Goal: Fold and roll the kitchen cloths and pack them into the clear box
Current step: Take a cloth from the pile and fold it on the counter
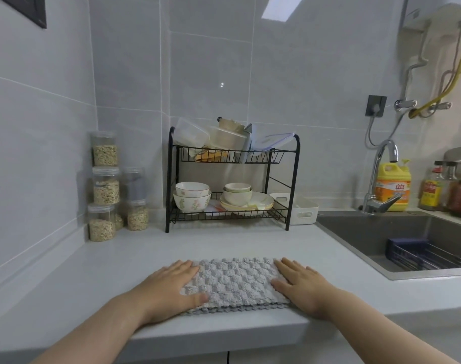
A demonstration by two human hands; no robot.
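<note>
The cloth [234, 282] lies flat on the tabletop [105, 264], close to its front edge. It is grey with a raised check texture, and layered edges show along its near side (folded at least once). The left hand [169, 287] rests palm down on the cloth's left end, fingers straight and together. The right hand [300, 285] rests palm down on the right end in the same way. Neither hand grips anything.

Behind the cloth, against the wall, stands a black two-tier rack [292, 179]. Its lower tier carries bowls [192, 198] and plates [246, 202]; its upper tier carries clear containers [191, 134]. Stacked jars [104, 185] of grain stand left of the rack. A white bin [301, 208] stands just right of it. Further right are the sink [381, 232], the tap [381, 177] and a yellow bottle [393, 186].
</note>
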